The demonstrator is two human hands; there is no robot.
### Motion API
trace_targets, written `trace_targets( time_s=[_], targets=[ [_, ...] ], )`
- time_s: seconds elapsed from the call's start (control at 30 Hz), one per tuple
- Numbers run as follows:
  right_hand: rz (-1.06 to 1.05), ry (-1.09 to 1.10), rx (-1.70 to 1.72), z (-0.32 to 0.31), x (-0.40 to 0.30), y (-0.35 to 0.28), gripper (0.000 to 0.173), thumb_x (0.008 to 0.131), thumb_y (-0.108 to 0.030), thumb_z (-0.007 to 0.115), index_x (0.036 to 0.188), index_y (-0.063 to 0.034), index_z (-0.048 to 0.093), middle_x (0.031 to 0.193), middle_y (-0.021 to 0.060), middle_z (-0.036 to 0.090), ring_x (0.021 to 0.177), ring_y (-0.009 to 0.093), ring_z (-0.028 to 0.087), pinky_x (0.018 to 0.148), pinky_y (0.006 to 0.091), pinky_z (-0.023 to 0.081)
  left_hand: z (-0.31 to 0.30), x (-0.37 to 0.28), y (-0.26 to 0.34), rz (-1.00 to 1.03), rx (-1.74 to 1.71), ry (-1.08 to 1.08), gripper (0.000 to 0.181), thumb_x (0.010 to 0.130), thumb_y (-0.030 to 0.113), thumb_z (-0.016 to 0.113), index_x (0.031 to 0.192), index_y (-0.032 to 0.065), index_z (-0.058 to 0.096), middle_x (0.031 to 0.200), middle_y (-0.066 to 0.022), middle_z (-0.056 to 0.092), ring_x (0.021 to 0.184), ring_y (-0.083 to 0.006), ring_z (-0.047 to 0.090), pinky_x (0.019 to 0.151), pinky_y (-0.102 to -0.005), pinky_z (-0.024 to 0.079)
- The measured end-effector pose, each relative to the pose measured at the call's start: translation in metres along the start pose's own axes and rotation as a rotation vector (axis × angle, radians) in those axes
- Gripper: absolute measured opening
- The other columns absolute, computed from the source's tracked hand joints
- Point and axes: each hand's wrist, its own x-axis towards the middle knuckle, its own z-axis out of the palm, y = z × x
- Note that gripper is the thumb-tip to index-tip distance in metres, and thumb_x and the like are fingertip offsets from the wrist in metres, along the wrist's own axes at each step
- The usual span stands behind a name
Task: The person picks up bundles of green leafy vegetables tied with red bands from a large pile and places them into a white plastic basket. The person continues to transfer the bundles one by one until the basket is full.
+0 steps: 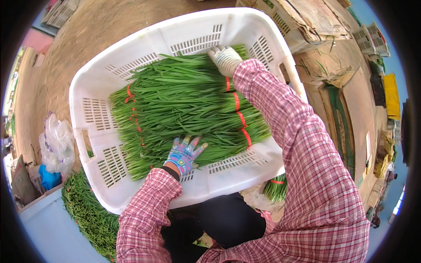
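Note:
Bundles of long green leafy stalks, probably garlic chives (184, 98), lie side by side in a white plastic crate (138, 39) with slotted walls. Orange-red bands tie them near both ends. My left hand (185, 154), in a blue and pink patterned glove, rests with fingers spread on the bundles nearest me, by the crate's near wall. At the far right, my right hand (225, 59), in a white knitted glove, lies on the end of the farthest bundle, beside the far wall. Its fingertips are partly hidden, and whether they grip the bundle is unclear.
More green bundles (82, 210) are piled at the lower left, and a banded bundle (276, 189) lies below the crate. Clear plastic bags (57, 144) stand left. Cloth-covered crates (315, 19) are at the upper right, with an opened cardboard box (342, 121) on the right and a yellow crate (392, 95) beyond.

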Motion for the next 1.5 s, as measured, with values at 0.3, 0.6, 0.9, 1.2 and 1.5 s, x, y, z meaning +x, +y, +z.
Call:
trace_targets(
  time_s=[0.3,0.6,0.9,1.2,1.5],
  targets=[
    [0.125,-0.089,0.127,0.015,0.028,-0.004,0.065,0.076,-0.003,0.069,0.135,-0.0102,0.042,0.13,0.02,0.055,0.116,0.032,0.058,0.093,0.0436,0.049,0.012,0.001,-0.005,0.013,-0.021,0.08,0.091,0.079,0.047,0.07,0.154,0.0279,0.02,0.157,-0.0127,0.023,0.141,-0.0389,0.026,0.107,-0.063,0.025],
    [-0.462,-0.724,0.546,0.005,-0.165,-0.085,0.046,0.077,-0.042,0.066,0.104,-0.0053,0.06,0.093,0.021,0.067,0.089,0.038,0.065,0.077,0.0478,0.052,0.015,0.001,-0.005,0.012,0.043,0.142,0.089,0.081,0.048,0.068,0.153,0.0302,0.021,0.156,-0.0117,0.027,0.142,-0.0378,0.024,0.109,-0.0613,0.022],
    [-0.4,-0.561,0.399,0.055,-0.182,-0.119,0.031,0.085,-0.028,0.068,0.098,-0.0017,0.06,0.079,0.0233,0.065,0.079,0.04,0.066,0.067,0.0461,0.052,0.019,0.01,-0.005,-0.041,-0.02,-0.019,0.09,0.083,0.048,0.067,0.154,0.0323,0.015,0.158,-0.0098,0.025,0.143,-0.0364,0.027,0.109,-0.0624,0.023],
    [-0.454,-0.55,0.361,0.053,-0.177,-0.117,0.043,0.08,-0.041,0.068,0.098,-0.0023,0.062,0.081,0.023,0.067,0.08,0.041,0.066,0.07,0.0485,0.052,-0.019,-0.126,-0.091,-0.714,-0.575,0.513,0.036,0.086,0.027,0.066,0.119,0.0132,0.063,0.114,-0.0149,0.066,0.103,-0.0295,0.064,0.091,-0.0361,0.051],
    [-0.433,-0.605,0.425,0.057,-0.174,-0.116,0.042,0.076,-0.042,0.071,0.092,-0.0042,0.064,0.079,0.0202,0.067,0.078,0.039,0.066,0.068,0.046,0.052,0.057,-0.118,-0.121,-0.585,-0.276,0.265,0.039,0.082,0.03,0.071,0.115,0.0103,0.064,0.116,-0.0162,0.063,0.108,-0.034,0.06,0.095,-0.0415,0.048]
  ],
)
